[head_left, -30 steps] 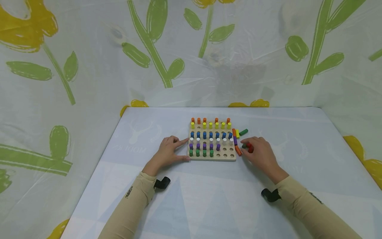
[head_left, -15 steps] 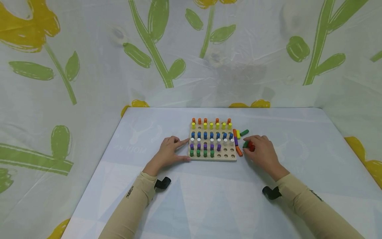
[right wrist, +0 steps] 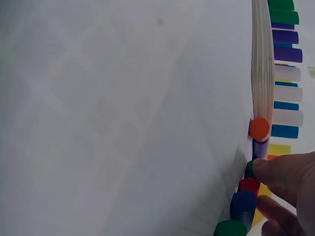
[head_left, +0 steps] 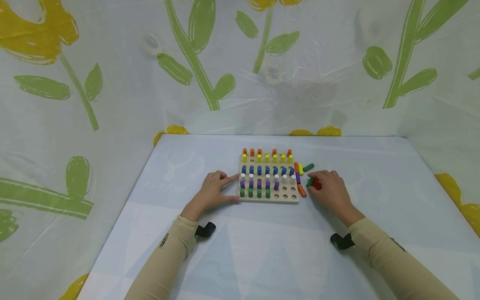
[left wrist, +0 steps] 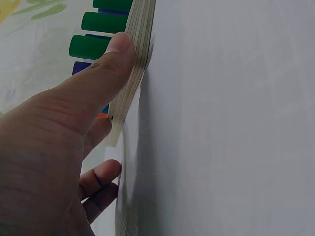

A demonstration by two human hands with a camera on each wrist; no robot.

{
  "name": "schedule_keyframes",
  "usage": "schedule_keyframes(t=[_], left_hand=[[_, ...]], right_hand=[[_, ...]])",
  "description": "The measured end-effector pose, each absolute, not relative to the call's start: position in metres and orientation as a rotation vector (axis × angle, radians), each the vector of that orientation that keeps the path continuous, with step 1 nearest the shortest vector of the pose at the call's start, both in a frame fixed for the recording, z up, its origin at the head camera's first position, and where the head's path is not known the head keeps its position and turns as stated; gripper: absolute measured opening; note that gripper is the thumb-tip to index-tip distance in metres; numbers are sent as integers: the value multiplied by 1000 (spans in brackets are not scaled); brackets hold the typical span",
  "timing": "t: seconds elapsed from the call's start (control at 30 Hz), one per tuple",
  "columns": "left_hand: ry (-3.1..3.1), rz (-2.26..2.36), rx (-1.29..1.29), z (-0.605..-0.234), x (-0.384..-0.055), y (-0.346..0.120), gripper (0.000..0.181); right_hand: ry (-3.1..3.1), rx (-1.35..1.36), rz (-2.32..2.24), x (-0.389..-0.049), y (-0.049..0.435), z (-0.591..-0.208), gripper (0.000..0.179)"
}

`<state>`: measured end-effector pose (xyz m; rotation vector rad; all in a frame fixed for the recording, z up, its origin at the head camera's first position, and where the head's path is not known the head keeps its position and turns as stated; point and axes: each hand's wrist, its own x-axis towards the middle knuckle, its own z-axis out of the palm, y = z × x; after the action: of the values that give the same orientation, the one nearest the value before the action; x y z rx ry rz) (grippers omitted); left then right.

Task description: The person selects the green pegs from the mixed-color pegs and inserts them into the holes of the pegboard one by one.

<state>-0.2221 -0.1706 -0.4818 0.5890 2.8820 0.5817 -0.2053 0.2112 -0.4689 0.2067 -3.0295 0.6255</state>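
A wooden pegboard (head_left: 275, 196) stands on the table with rows of orange, yellow, blue, white, purple and green pegs. My left hand (head_left: 212, 191) is at its left side, the straight forefinger touching the edge and the thumb (left wrist: 118, 46) resting by the near corner. To the right of the board, my right hand (head_left: 330, 189) pinches a green peg (right wrist: 250, 168) with its thumb against one end; the other fingertips are partly hidden. A red peg (right wrist: 249, 185) lies right beside that one, under the hand. Further pegs there, one blue (right wrist: 243, 206) and one green (right wrist: 230, 228), are covered by the hand in the head view.
Along the board's right edge lie an orange peg (head_left: 301, 191), a purple peg (head_left: 298, 178) and a yellow peg (head_left: 301, 169). Another green peg (head_left: 308, 167) rests just beyond the right hand. A flower-patterned curtain (head_left: 292, 91) hangs behind the table.
My right hand has drawn slightly away from the board, its fingertips closing in on the green peg. The left hand keeps its place at the board, and the pegs in it look the same.
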Motion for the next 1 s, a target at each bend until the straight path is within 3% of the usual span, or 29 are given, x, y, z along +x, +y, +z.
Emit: schedule_keyframes(t=[1.0], left_hand=[[2885,605,589,-481,-220,-170,86]], right_hand=[[-3053,166,826,-193,209,-465,45]])
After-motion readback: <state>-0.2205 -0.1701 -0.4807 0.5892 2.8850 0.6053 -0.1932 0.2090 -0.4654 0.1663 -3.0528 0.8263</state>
